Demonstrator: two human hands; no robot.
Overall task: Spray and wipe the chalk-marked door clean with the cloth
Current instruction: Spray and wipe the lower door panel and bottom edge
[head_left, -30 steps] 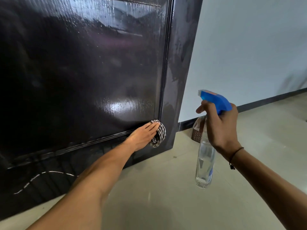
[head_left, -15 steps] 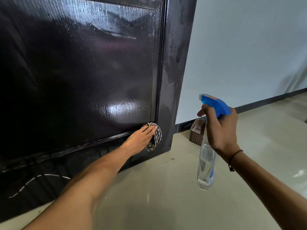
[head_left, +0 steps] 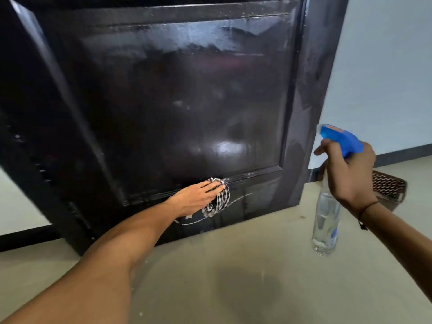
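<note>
While the left hand (head_left: 198,197) presses a checked cloth (head_left: 218,199) flat-fingered against the dark door (head_left: 177,101) at its lower rail, faint chalk lines (head_left: 196,221) trail at the cloth's six o'clock. At three o'clock, well apart, the right hand (head_left: 348,174) grips a blue-headed spray bottle (head_left: 326,220) above the floor (head_left: 233,277).

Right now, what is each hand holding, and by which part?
The right hand grips the spray bottle at its neck, under the blue head. The left hand presses the cloth flat against the door.
</note>
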